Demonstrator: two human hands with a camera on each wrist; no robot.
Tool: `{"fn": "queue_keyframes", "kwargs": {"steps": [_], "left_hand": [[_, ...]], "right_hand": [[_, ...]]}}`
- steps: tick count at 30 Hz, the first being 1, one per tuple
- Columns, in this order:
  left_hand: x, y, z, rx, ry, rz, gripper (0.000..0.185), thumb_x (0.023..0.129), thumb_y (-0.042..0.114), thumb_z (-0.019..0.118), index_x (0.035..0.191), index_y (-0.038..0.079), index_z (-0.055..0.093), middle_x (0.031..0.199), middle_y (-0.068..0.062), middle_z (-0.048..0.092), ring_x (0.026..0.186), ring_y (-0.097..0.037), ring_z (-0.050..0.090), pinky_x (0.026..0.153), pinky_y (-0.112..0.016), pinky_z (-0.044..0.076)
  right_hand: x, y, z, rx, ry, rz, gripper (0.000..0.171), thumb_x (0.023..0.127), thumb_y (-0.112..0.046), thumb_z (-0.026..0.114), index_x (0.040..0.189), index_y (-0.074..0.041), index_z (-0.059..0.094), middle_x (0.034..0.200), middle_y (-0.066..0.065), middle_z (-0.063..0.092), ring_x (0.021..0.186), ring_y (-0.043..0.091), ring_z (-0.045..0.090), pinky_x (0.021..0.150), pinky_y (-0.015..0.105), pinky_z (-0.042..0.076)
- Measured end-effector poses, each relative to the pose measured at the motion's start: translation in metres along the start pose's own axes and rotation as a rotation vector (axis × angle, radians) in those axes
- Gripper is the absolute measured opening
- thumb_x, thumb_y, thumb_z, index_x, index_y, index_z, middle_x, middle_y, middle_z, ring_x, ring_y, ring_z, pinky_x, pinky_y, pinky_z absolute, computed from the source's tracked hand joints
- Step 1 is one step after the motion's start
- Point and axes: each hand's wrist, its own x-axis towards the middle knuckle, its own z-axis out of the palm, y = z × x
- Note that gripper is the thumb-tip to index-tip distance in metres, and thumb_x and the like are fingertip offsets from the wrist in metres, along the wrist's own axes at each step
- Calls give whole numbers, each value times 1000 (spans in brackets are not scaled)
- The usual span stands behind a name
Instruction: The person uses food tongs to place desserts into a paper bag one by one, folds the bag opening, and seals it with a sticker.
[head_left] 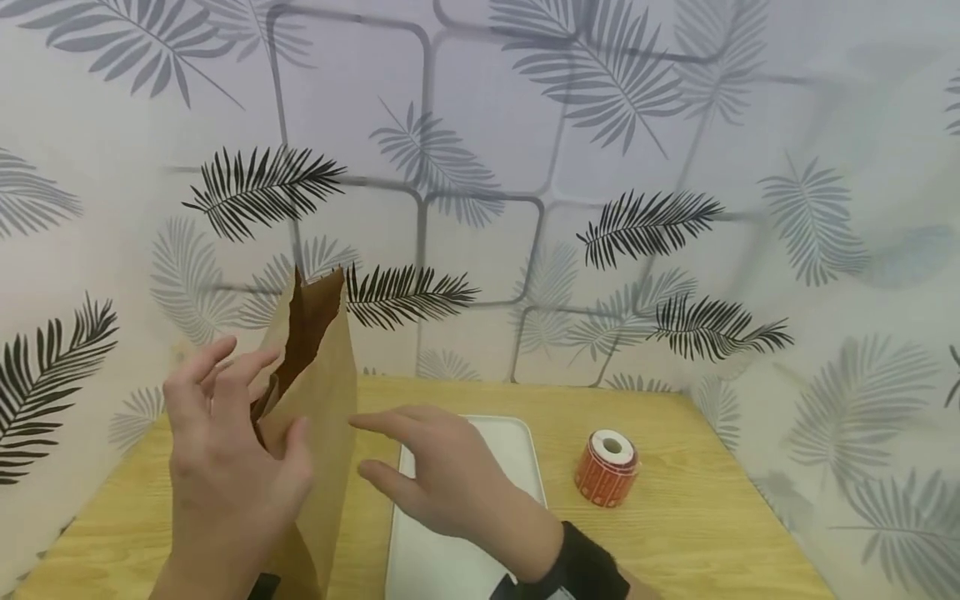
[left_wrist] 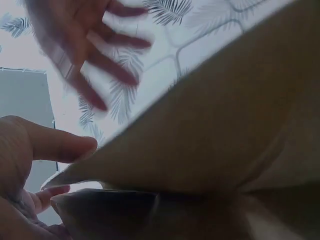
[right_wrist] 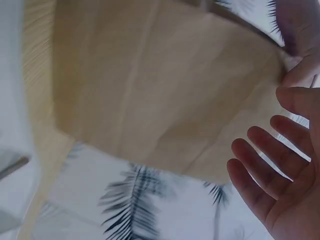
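Nearest the camera, the left hand (head_left: 225,467) is raised at the left side of a brown paper bag (head_left: 318,417) that stands upright on the worktop (head_left: 675,517). Its thumb lies against the bag's front face, while the other fingers (head_left: 217,362) are spread and nearly straight beside the bag's open edge; whether they touch the paper cannot be told from the head view. In the left wrist view the thumb (left_wrist: 55,142) presses on the bag's upper rim (left_wrist: 210,130), so this grip is apart, resting on the paper and not clamped round it.

The right hand (head_left: 442,475) hovers just to the right of the bag, palm down, its fingers straight and spread, its fingertips (head_left: 360,423) near the bag's side but apart from it. The right wrist view shows the same open palm (right_wrist: 285,195) with the bag's flat face (right_wrist: 160,95) beyond it; this grip is apart and holds nothing. A black band (head_left: 585,567) sits on that wrist.

Under the right hand lies a white tray (head_left: 510,467). Farther right on the worktop, well apart from both hands, stands an orange roll of labels (head_left: 607,468). Behind everything hangs a wall with a leaf pattern (head_left: 645,221).
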Motion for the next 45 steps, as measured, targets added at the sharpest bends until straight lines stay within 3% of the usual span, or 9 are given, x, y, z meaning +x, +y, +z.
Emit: {"fn": "queue_keyframes", "kwargs": {"steps": [4, 10, 15, 22, 27, 30, 37, 42, 45], "left_hand": [[-2, -4, 2, -21, -22, -27, 74, 71, -9, 77, 140, -1, 54, 130, -29, 52, 105, -34, 67, 97, 0, 36], [-3, -8, 1, 2, -40, -48, 60, 74, -5, 80, 131, -2, 62, 107, -20, 71, 95, -34, 74, 88, 1, 36], [-6, -9, 2, -29, -52, 29, 54, 74, -10, 76, 127, -3, 66, 105, -21, 70, 92, -35, 74, 91, 4, 39], [-10, -9, 0, -24, -104, 117, 52, 73, -19, 68, 122, -1, 68, 106, -17, 68, 90, -25, 74, 85, -4, 50], [-12, -10, -2, 22, -63, 232, 37, 71, -18, 65, 96, 8, 76, 89, -7, 67, 73, -20, 67, 63, -24, 55], [-12, -12, -6, -2, -33, 266, 28, 77, -11, 65, 89, 12, 77, 87, -5, 66, 72, -16, 63, 60, -22, 52], [-6, -20, -23, -175, -56, 227, 24, 76, -9, 67, 87, 9, 78, 86, -5, 71, 92, 7, 63, 84, -2, 46], [0, -25, -33, -272, -82, 181, 32, 69, -20, 72, 87, 6, 79, 87, -6, 71, 92, 7, 64, 83, -3, 49], [1, -30, -40, -298, -107, 145, 35, 70, -23, 73, 88, 7, 79, 89, -3, 71, 87, 4, 64, 77, -4, 50]], "right_hand": [[26, -20, 5, -15, 7, -77, 47, 96, -24, 74, 142, -20, 64, 129, -5, 74, 111, 10, 72, 95, 21, 56], [40, -31, 14, -85, 24, -124, 58, 97, -20, 71, 152, -22, 53, 130, -8, 73, 88, 7, 66, 76, 17, 51], [42, -32, 15, -150, -1, -101, 60, 97, -25, 71, 153, -24, 50, 129, -10, 73, 104, 8, 72, 86, 20, 57], [48, -30, 18, -136, -62, -4, 75, 94, -27, 76, 158, -24, 37, 111, -6, 75, 95, 11, 70, 74, 20, 54], [51, -21, 25, -156, -92, 25, 56, 97, -30, 73, 150, -23, 54, 118, -6, 75, 99, 13, 71, 81, 22, 56], [52, -14, 28, -166, -86, 32, 47, 97, -30, 74, 142, -23, 62, 123, -7, 74, 107, 13, 71, 87, 23, 57], [51, -1, 25, -210, -99, 165, 49, 98, -34, 73, 145, -33, 60, 131, -8, 71, 111, 16, 68, 81, 28, 58], [49, 11, 19, -258, -36, 251, 46, 97, -33, 75, 141, -38, 63, 109, -4, 70, 95, 16, 65, 63, 24, 48], [50, 19, 16, -288, 6, 279, 44, 96, -33, 76, 138, -40, 66, 113, 1, 64, 96, 19, 60, 59, 23, 44]]}}
